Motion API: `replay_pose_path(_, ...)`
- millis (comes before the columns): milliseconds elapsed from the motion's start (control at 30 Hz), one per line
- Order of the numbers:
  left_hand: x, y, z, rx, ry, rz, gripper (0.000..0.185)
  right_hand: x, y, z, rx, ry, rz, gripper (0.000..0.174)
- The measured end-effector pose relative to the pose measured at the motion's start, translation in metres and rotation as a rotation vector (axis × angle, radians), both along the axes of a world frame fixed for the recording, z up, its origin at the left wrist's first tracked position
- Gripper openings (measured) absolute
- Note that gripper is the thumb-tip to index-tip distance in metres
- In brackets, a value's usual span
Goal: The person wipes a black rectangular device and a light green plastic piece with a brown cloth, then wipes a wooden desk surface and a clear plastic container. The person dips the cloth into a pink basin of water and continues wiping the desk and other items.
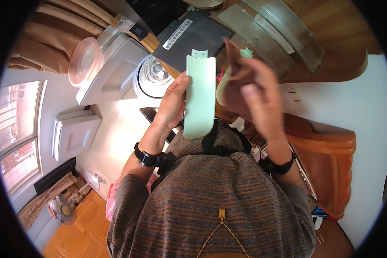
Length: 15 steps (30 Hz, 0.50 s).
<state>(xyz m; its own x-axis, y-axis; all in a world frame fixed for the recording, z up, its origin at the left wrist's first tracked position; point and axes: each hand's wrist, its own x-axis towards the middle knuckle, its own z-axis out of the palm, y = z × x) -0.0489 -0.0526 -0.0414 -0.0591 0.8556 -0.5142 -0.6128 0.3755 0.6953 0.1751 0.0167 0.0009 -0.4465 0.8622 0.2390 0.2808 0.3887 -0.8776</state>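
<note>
My left hand [174, 100] grips the left edge of a long, pale green curved plastic panel [200, 96], held upright before my chest with a small two-holed tab at its top. My right hand [261, 93], blurred, holds a reddish-brown cloth [237, 80] to the right of the panel. Behind the cloth, another pale green plastic piece [223, 88] shows in part; what it rests on is hidden. A black band is on each of my wrists.
Beyond my hands, a dark flat case [193, 35] with a strip of round symbols lies on the wooden desk [342, 64], near glass panels [258, 35]. White plastic lids [116, 67] and a round clear-topped appliance [153, 75] are at the left. A carved wooden chair [325, 167] stands right.
</note>
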Motion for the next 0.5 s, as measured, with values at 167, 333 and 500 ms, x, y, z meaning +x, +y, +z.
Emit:
replay_pose_path(167,0.019,-0.008,0.013,-0.026,-0.183,-0.041,0.058,-0.056,-0.026,-0.035,0.328,-0.619,0.344,0.060)
replay_pose_path(333,0.030,-0.011,0.019,0.132,-0.151,0.005,0.069,-0.076,0.011,-0.042,0.478,-0.535,0.088,0.067)
replay_pose_path(500,-0.001,-0.022,0.014,0.146,-0.403,0.170,0.067,-0.081,-0.024,-0.049,0.390,-0.568,0.530,0.063)
